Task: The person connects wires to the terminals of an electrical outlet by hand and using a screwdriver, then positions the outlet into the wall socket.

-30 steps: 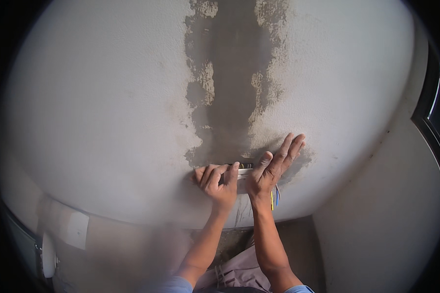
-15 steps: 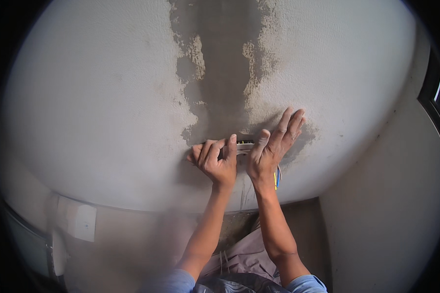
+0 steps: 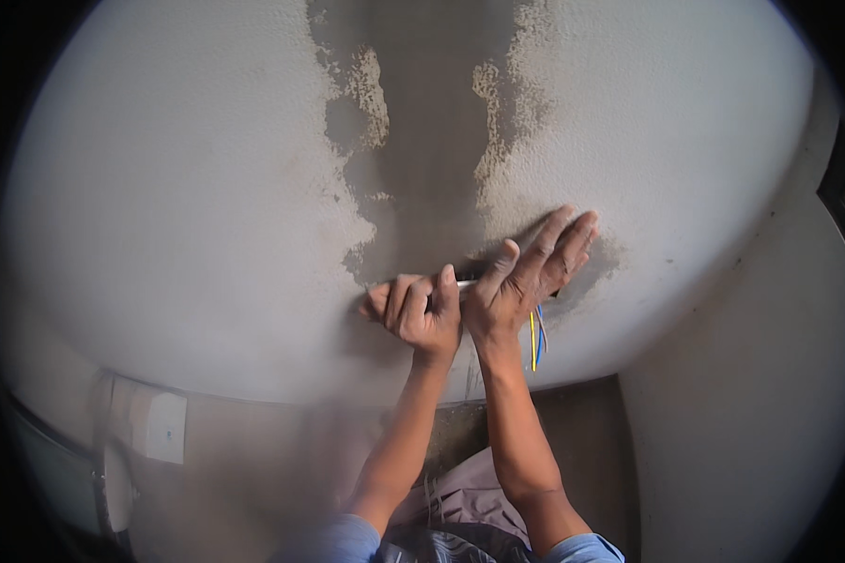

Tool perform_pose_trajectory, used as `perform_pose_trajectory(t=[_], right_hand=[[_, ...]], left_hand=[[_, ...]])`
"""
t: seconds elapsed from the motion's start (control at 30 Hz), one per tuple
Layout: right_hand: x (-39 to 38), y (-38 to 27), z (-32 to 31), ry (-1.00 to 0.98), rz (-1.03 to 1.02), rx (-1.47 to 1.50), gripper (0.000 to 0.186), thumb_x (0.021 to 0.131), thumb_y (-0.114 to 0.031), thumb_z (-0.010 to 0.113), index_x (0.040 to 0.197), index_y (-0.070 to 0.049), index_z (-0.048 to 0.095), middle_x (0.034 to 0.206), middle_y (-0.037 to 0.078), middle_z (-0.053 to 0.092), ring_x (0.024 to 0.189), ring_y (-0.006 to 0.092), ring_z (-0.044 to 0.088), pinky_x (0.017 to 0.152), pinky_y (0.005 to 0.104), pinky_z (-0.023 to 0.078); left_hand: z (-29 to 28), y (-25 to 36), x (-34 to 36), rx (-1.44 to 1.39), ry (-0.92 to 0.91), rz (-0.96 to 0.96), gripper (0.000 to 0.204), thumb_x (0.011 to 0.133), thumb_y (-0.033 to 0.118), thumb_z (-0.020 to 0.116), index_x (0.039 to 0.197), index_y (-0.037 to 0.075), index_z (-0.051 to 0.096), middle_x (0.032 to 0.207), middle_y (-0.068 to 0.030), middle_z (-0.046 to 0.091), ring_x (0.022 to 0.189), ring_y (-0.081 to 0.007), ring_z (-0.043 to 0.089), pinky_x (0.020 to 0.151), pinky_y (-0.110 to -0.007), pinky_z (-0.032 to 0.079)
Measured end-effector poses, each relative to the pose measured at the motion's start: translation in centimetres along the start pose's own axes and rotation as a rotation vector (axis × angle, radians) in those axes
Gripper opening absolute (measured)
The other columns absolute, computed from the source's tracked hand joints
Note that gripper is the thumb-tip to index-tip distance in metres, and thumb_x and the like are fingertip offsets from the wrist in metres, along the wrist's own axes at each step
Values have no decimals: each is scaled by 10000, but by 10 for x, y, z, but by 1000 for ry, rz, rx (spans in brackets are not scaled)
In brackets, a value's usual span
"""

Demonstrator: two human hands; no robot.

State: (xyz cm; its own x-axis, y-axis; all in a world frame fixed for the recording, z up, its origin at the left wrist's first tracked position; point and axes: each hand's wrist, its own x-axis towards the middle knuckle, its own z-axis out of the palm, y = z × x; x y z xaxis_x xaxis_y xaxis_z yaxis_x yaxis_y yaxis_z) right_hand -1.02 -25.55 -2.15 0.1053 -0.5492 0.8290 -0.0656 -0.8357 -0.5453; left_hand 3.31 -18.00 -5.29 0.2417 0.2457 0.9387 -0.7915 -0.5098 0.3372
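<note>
My left hand (image 3: pixel 418 314) is curled against the wall at the left end of a white fitting (image 3: pixel 466 285) set in a dark recess, with its thumb raised beside it. My right hand (image 3: pixel 526 281) lies over the fitting's right part with fingers stretched toward the upper right, largely hiding it. Yellow, blue and brown wires (image 3: pixel 537 333) hang loose below my right hand. A broad vertical band of grey plaster (image 3: pixel 427 150) with ragged, flaky edges runs up the white wall (image 3: pixel 207 188) above both hands.
A pale side wall (image 3: pixel 732 422) stands on the right, with a dark window frame (image 3: pixel 840 197) at the rim. A white plate (image 3: pixel 166 427) is at lower left near a dark-framed panel (image 3: pixel 56 450). My trousered leg (image 3: pixel 455 483) shows below, over a dark floor (image 3: pixel 582 418).
Both hands and the fitting appear higher in the picture than a second ago, as the view shifted. My right hand lies further over the fitting, and the wires hang more exposed below it.
</note>
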Motion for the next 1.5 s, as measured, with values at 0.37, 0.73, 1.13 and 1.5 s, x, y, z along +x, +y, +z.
perform_pose_trajectory(t=[0.37,0.73,1.13,1.5], right_hand=[[7,-12,9,99,7,9,711,1072,-524,231,1589,-36,211,1659,234,72,1541,401,27,1215,556,21],[-18,-45,12,-17,62,10,825,1033,-632,113,1590,-23,130,1652,215,90,1538,364,91,1239,524,115],[-8,-35,31,29,-14,-7,836,1021,-656,107,1598,-51,104,1656,194,92,1541,350,81,1247,510,118],[-10,-31,10,-40,57,46,842,1009,-681,109,1607,-89,86,1658,174,95,1542,339,81,1251,506,133]], left_hand=[[-45,-10,-57,-409,-231,-399,175,842,13,755,982,9,650,827,-90,650,645,-202,582,596,-313,469],[-42,-19,-76,-640,-370,-599,250,698,-19,850,887,38,696,822,-105,722,680,-237,704,613,-328,536],[-39,-32,-69,-976,-236,-536,325,726,21,856,1020,51,721,893,-107,747,757,-235,740,657,-318,584],[-51,8,-79,-1222,-347,-1205,248,842,-70,754,1083,-41,701,1061,-132,726,980,-185,705,864,-310,581]])
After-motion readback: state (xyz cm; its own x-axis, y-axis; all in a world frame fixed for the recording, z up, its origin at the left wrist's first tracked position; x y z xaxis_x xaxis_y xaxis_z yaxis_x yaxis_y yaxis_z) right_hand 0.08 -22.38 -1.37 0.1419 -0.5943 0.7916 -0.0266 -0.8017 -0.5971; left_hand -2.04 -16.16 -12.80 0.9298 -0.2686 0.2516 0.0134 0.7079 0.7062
